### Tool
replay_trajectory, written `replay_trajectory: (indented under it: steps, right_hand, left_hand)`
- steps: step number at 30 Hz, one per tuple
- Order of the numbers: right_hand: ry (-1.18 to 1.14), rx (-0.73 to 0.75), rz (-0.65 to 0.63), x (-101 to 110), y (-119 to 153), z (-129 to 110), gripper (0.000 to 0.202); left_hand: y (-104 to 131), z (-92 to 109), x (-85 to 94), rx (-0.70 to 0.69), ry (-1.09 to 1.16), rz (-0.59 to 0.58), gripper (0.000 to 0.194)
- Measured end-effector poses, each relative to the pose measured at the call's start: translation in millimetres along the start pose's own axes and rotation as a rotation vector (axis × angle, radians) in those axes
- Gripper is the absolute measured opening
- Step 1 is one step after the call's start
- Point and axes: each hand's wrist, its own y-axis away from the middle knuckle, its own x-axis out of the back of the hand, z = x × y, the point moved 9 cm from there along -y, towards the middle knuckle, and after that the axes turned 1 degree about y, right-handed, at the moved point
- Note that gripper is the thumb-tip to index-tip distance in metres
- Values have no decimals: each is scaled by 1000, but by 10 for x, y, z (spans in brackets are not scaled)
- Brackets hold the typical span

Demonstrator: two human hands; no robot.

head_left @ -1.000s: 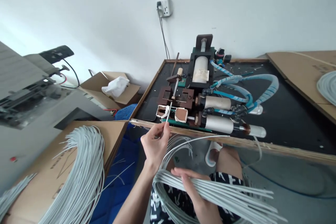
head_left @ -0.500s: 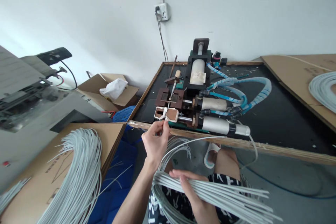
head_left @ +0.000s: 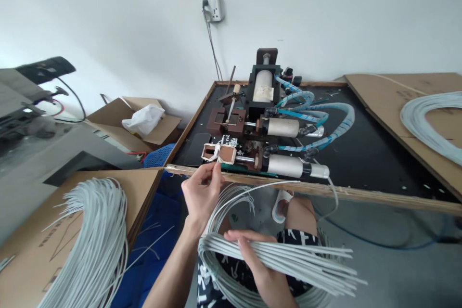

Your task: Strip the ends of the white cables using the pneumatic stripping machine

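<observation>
My left hand (head_left: 202,187) is closed in a pinch on a thin grey cable at the table's front edge. The end of this cable lies in the tape-wrapped clamp (head_left: 227,154) of a pneumatic machine (head_left: 285,166). Behind the clamp, across a small gap, sits a brown metal block (head_left: 226,121). Over my lap, my right hand (head_left: 258,260) is wrapped round a bundle of grey cables (head_left: 299,262), whose cut ends point right. The rest of the bundle loops down beneath the hand.
On cardboard at left lies another cable bundle (head_left: 94,231). An opened carton (head_left: 140,127) with a white bag stands behind it. Coiled cable (head_left: 426,120) rests on cardboard at right. Blue-white air hoses (head_left: 342,130) curve over the black table (head_left: 368,154). A grey machine (head_left: 32,101) is at far left.
The brown block has slid back, away from the front clamp, widening the gap between them. My left hand keeps its pinch at the clamp and my right its hold; the whole view has shifted slightly.
</observation>
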Motion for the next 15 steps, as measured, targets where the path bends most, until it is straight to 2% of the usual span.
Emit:
replay_trajectory:
  steps: [4,5,6,7,10,11,13,15]
  right_hand:
    - [34,-15,4,25,-50,-91,20]
    - [35,-14,-7,22,-69,-132,20]
    - [30,-9,-31,5,-89,-173,20]
    - [25,-1,-67,-25,-104,-206,21]
    - [73,30,-99,-58,-101,-218,23]
    - [108,34,-62,-28,-83,-189,23]
    - [168,37,16,39,-25,-109,23]
    - [195,27,50,76,33,-13,25]
  left_hand:
    - [121,173,232,-91,-74,80,12]
    - [158,247,275,-137,-76,68,10]
    - [191,327,266,-192,-66,5,7]
    - [226,410,195,-253,-44,-120,5]
    - [441,604,-201,-435,-11,-634,17]
    - [508,626,-299,-481,-38,-740,25]
    - [550,621,-406,-525,-116,-799,39]
    - [534,592,-440,-488,-130,-784,40]
